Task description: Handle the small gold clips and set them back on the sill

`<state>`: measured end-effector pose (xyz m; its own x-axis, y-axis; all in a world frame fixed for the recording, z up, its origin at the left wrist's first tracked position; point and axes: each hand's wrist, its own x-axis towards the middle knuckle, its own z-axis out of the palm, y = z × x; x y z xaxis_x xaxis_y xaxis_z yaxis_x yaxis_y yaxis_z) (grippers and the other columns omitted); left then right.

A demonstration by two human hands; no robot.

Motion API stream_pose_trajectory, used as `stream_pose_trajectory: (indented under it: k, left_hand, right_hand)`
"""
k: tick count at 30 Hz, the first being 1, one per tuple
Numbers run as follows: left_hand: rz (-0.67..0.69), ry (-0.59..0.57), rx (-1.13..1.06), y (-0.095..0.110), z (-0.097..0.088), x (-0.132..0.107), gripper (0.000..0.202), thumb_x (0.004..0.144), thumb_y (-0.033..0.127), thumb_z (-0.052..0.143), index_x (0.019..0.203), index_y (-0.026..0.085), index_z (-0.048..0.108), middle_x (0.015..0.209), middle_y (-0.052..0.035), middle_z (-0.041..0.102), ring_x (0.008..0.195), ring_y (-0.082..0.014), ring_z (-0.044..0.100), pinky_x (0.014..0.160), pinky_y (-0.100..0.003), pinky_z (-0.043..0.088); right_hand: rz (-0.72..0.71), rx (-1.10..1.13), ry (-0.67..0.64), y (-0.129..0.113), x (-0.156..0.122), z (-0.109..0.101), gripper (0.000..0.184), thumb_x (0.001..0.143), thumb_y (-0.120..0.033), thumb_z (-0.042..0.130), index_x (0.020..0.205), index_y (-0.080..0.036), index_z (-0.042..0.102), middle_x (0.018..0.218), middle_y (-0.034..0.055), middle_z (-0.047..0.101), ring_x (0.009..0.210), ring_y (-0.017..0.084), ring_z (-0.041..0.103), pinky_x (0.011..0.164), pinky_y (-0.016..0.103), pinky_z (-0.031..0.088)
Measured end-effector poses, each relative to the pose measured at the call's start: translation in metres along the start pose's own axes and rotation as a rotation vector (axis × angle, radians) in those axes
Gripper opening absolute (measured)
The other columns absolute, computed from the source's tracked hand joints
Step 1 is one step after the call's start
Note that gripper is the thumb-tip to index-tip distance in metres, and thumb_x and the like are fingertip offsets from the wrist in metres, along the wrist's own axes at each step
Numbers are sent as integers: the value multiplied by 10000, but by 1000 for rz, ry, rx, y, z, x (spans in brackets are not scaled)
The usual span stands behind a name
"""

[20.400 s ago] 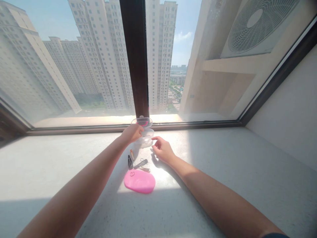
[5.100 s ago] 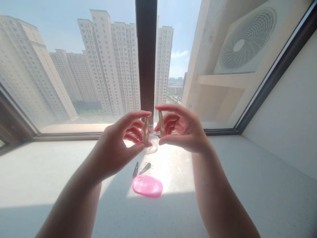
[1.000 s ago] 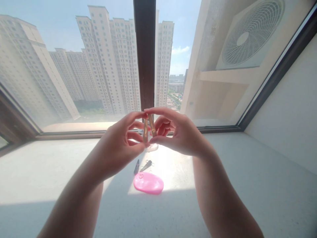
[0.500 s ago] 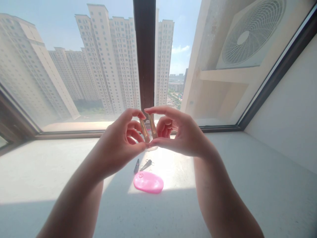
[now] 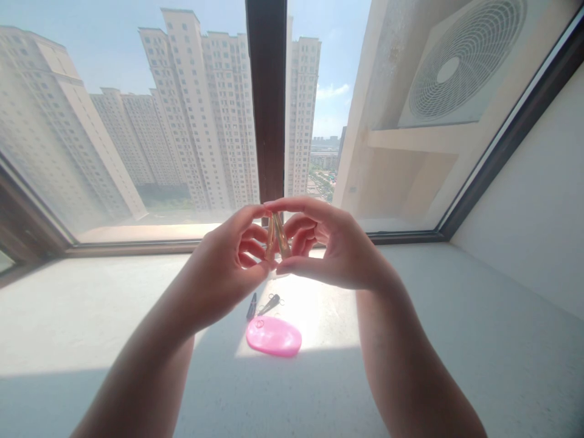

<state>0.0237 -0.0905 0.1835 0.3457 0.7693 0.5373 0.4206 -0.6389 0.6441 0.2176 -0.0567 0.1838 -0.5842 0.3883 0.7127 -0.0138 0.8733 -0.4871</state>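
Observation:
My left hand (image 5: 225, 258) pinches a slim gold hair clip (image 5: 270, 240) lengthwise between thumb below and index finger above. A second gold hair clip (image 5: 281, 237) is held the same way by my right hand (image 5: 335, 243). The two clips lean together at their upper ends and spread apart lower down; whether they touch cannot be made out. On the sill beneath lie two dark hair clips (image 5: 251, 307) (image 5: 270, 303) with small thin rings around them. Closer to me is a glossy pink oval piece (image 5: 276, 337), a small ring at its upper left.
The pale windowsill (image 5: 219, 389) spreads under both forearms. Behind my hands stands the window with a dark upright post (image 5: 267, 103). A white wall (image 5: 529, 219) rises at the right. Beyond the glass are tall buildings and a fan unit (image 5: 449, 70).
My left hand has moved slightly right, bringing its clip up against or very near the other one. The left clip has turned more upright. My right hand has barely shifted.

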Motion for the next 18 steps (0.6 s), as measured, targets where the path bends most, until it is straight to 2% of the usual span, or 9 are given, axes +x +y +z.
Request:
stream_pose_trajectory:
  k: [3,11,18]
  left_hand:
    - [3,5,-21,0,1,1,581,748,62,620,1288,207,460,937,-38,679,772,-164,686,670,-267,620]
    - [41,4,-96,-2,-1,-1,519,745,128,675,1232,197,510,948,-48,678,805,-177,680,722,-323,619]
    - [6,-7,-90,2,-2,1,518,727,124,693,1213,184,522,906,-41,684,798,-173,679,748,-329,608]
  right_hand:
    - [9,4,-1,1,0,0,599,773,-323,711,1308,-187,478,1019,63,620,865,148,644,664,239,568]
    - [31,16,5,1,-1,-1,617,774,-297,715,1328,-207,458,911,26,626,784,129,649,631,229,562]
    - [-1,4,8,3,-1,-2,615,774,-311,713,1323,-192,462,915,29,622,775,120,643,625,217,557]
